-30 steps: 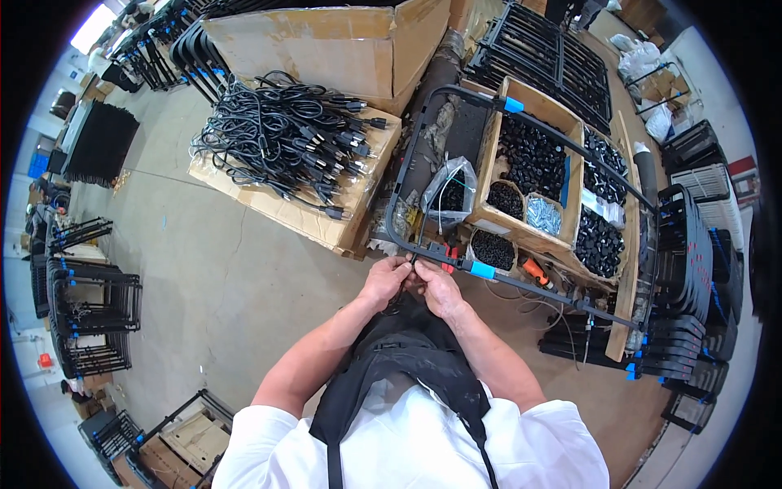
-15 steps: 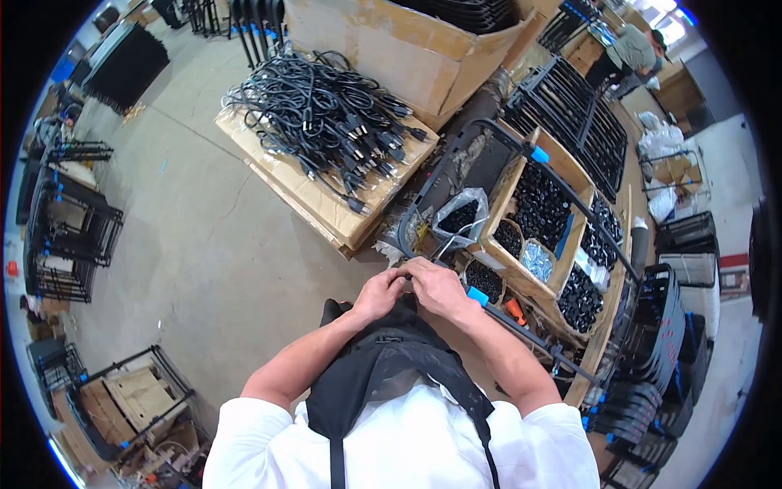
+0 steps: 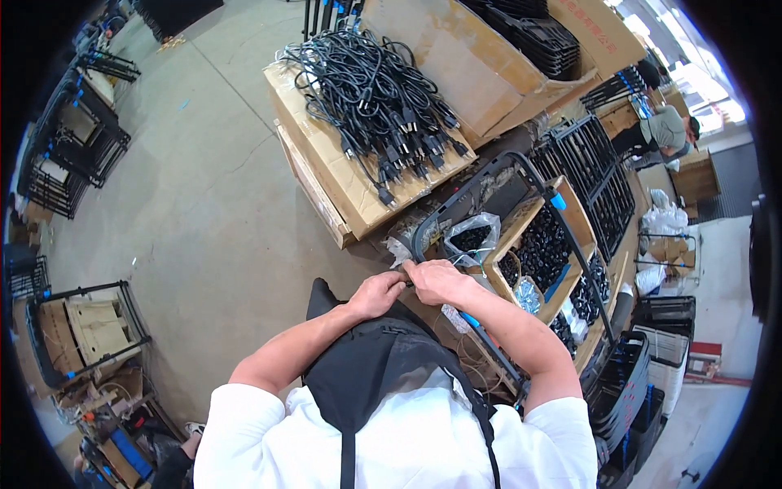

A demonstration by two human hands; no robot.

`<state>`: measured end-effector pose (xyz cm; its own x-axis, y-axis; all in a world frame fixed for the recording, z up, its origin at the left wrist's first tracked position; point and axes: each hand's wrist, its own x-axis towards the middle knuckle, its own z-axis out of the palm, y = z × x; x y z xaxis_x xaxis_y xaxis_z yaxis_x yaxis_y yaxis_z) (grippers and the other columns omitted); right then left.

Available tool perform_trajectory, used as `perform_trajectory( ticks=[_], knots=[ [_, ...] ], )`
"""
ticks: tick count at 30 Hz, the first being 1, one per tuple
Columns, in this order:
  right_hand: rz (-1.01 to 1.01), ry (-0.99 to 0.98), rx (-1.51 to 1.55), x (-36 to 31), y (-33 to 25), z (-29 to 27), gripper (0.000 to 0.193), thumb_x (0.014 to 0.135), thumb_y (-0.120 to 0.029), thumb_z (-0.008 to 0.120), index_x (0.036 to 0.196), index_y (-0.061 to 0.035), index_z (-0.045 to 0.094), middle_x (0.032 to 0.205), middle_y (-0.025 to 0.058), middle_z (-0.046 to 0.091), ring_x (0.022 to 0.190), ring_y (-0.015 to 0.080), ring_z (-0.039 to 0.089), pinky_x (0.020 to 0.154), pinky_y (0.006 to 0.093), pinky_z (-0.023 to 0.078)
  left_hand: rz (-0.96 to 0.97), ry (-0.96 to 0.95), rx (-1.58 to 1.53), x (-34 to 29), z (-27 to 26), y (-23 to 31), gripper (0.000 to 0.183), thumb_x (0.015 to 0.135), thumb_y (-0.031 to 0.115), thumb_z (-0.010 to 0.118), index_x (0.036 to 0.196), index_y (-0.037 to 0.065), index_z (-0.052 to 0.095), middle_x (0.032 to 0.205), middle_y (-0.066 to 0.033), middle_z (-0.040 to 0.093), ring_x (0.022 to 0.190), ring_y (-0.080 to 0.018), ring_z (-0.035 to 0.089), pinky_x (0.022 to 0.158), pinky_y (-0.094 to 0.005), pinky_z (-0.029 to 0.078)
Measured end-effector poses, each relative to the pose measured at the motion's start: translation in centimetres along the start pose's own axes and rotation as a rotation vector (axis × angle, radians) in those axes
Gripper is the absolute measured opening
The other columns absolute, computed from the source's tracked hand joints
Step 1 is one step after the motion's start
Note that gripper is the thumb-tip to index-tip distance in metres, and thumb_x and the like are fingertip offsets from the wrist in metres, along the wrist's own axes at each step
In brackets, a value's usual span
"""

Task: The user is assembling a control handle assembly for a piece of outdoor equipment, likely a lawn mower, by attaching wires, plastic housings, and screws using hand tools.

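In front of my dark apron [image 3: 371, 354], my two hands meet, close to the near left corner of a black tubular frame [image 3: 418, 236] with blue bands. My left hand [image 3: 376, 294] is closed, its fingertips pressed together beside my right thumb. My right hand [image 3: 438, 283] is curled shut too, and its fingers touch the left ones. Something small and dark shows between the fingertips; the fingers cover most of it. Just beyond my right hand, inside the frame, stands a clear plastic bag [image 3: 481, 236] of small black parts.
Black power cords [image 3: 383, 106] are heaped on a flat carton [image 3: 366, 216] ahead. Behind it stands a large open box [image 3: 456, 65] of black parts. A wooden bin [image 3: 509, 240] holds black pieces. One person [image 3: 664, 130] bends at far right; another's arm [image 3: 189, 447] shows at lower left.
The view has shifted, so the cords and bin sit further right and the lower-left arm appears. My hands stay together at the frame's corner, fingers still closed.
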<state>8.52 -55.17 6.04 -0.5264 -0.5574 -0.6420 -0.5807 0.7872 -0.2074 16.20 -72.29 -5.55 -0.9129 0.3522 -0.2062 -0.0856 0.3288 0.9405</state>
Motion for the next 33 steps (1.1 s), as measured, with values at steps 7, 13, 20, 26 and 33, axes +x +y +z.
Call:
perform_trajectory(
  ticks=[7, 13, 20, 26, 33],
  knots=[
    [-0.184, 0.077, 0.069, 1.1, 2.4, 1.6, 0.027, 0.089, -0.004, 0.059, 0.116, -0.0001, 0.063, 0.106, 0.0234, 0.074, 0.102, 0.0436, 0.072, 0.088, 0.0522, 0.057, 0.119, 0.066, 0.083, 0.2, 0.2, -0.4, 0.029, 0.103, 0.020, 0.056, 0.122, 0.001, 0.068, 0.116, -0.0216, 0.070, 0.112, -0.0405, 0.066, 0.098, -0.0471, 0.053],
    [-0.196, 0.239, 0.101, 0.6, 2.0, 2.6, 0.024, 0.087, -0.002, 0.059, 0.110, 0.0005, 0.065, 0.112, 0.0212, 0.067, 0.101, 0.0438, 0.071, 0.088, 0.0509, 0.058, 0.168, 0.028, 0.167, 0.3, -0.3, 0.4, 0.027, 0.103, 0.019, 0.057, 0.120, 0.001, 0.067, 0.114, -0.0210, 0.069, 0.113, -0.0400, 0.065, 0.098, -0.0471, 0.053],
    [-0.166, 0.185, -0.093, -1.0, 2.3, 1.2, 0.024, 0.087, -0.007, 0.068, 0.109, 0.0007, 0.065, 0.107, 0.0207, 0.067, 0.096, 0.0416, 0.072, 0.083, 0.0489, 0.060, 0.123, 0.025, 0.085, 0.3, -0.8, 0.1, 0.029, 0.103, 0.019, 0.055, 0.121, 0.000, 0.067, 0.115, -0.0224, 0.070, 0.112, -0.0407, 0.066, 0.098, -0.0477, 0.053],
    [-0.215, 0.490, 0.163, -1.7, 2.8, 2.5, 0.020, 0.093, -0.017, 0.072, 0.106, -0.0026, 0.068, 0.100, 0.0169, 0.068, 0.092, 0.0389, 0.070, 0.080, 0.0471, 0.058, -0.049, -0.057, -0.122, 0.7, -0.6, -0.3, 0.032, 0.104, 0.023, 0.053, 0.123, 0.000, 0.066, 0.113, -0.0223, 0.071, 0.110, -0.0373, 0.068, 0.097, -0.0449, 0.052],
    [-0.446, 0.579, 0.231, -0.7, 3.5, 2.8, 0.018, 0.088, -0.011, 0.074, 0.104, -0.0044, 0.069, 0.096, 0.0116, 0.065, 0.093, 0.0336, 0.068, 0.080, 0.0424, 0.057, -0.098, -0.119, -0.154, 1.1, -0.9, -0.6, 0.033, 0.104, 0.025, 0.054, 0.124, 0.002, 0.066, 0.110, -0.0203, 0.071, 0.107, -0.0343, 0.068, 0.096, -0.0441, 0.052]
  ],
)
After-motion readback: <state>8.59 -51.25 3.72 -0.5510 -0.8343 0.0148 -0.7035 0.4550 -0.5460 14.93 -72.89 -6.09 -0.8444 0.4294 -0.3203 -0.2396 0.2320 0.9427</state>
